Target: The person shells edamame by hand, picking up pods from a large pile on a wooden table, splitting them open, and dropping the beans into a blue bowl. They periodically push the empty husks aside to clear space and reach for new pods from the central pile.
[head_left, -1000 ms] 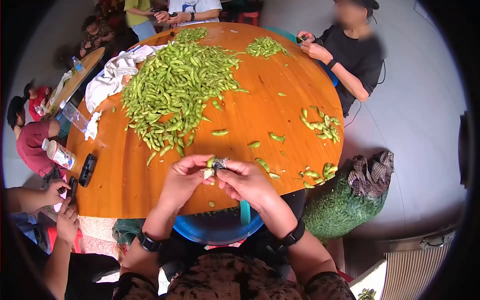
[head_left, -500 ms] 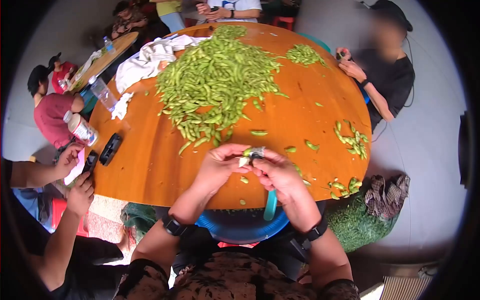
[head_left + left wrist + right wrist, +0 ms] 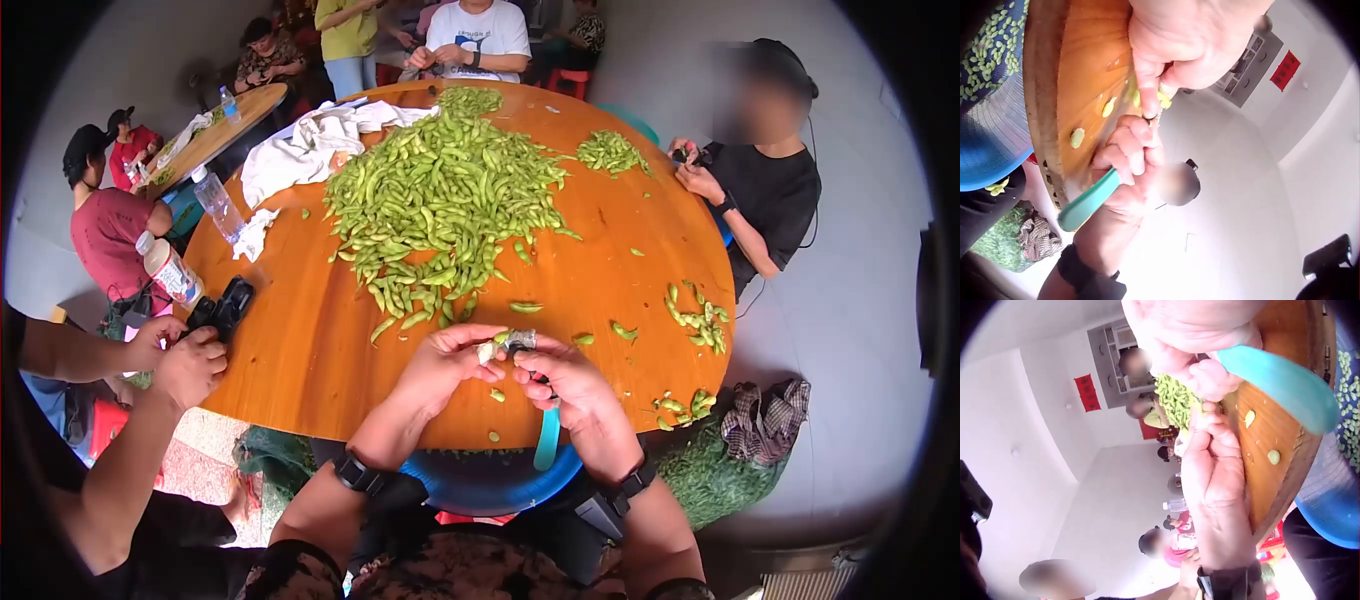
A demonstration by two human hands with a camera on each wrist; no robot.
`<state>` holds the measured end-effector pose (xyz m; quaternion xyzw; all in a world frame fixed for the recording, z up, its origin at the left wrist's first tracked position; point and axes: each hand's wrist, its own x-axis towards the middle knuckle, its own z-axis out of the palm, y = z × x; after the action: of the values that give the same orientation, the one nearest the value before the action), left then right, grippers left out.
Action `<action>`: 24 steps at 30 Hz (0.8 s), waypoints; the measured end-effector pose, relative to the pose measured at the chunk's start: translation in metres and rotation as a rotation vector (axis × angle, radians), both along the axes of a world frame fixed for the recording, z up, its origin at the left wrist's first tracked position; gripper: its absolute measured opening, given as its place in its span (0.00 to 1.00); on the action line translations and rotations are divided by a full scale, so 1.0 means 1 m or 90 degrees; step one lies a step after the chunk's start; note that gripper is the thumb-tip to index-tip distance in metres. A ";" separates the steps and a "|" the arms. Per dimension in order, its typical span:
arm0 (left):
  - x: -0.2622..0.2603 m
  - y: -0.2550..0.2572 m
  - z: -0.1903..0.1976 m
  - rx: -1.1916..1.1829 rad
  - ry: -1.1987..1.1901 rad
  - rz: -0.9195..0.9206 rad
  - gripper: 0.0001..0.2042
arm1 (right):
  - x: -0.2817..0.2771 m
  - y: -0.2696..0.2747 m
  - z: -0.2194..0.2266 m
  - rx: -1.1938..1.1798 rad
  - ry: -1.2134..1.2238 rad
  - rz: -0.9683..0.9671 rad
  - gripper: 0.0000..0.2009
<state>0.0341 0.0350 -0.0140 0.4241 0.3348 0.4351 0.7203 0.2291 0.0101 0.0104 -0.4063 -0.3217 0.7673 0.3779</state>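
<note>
Over the near table edge, my left hand (image 3: 435,370) pinches a green soybean pod (image 3: 487,352) with a pale part showing between thumb and fingertips. My right hand (image 3: 572,382) meets it there, fingers curled round a tool with a teal handle (image 3: 547,438); the handle juts below the hand, and the tool's working end is hidden. A silvery wrap (image 3: 519,340) shows at the right thumb. In the left wrist view, the teal handle (image 3: 1090,201) slants out from the right fingers. Beyond the hands lies a large pile of pods (image 3: 440,200).
Below the edge sits a blue basin (image 3: 490,482) of shelled beans (image 3: 988,56). Loose pods (image 3: 697,325) lie to the right. A clear bottle (image 3: 218,205), a labelled bottle (image 3: 170,268) and a black device (image 3: 235,305) stand left, beside another person's hands (image 3: 190,365).
The head view shifted, so table and hands first slid right, then slightly down. My hands stay together at the pod. The neighbour's hands on the left have moved to the black device.
</note>
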 end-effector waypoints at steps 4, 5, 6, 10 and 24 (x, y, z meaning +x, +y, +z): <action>-0.002 0.001 -0.005 -0.020 0.003 0.007 0.14 | -0.006 -0.001 0.000 -0.014 0.007 -0.006 0.06; -0.002 0.001 -0.006 -0.015 0.002 0.008 0.14 | -0.009 -0.002 0.000 -0.014 0.007 -0.011 0.06; 0.000 -0.001 -0.007 -0.016 0.002 0.003 0.14 | -0.013 -0.004 -0.001 0.009 -0.029 -0.039 0.06; 0.009 -0.012 -0.009 0.144 0.091 0.031 0.16 | -0.023 -0.014 0.004 0.081 -0.086 -0.118 0.05; 0.003 -0.009 -0.005 0.051 -0.015 0.018 0.11 | -0.020 -0.020 0.003 0.022 -0.003 -0.128 0.06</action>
<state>0.0372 0.0263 -0.0194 0.4423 0.3146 0.4633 0.7005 0.2087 -0.0094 0.0135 -0.4317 -0.2935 0.7185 0.4595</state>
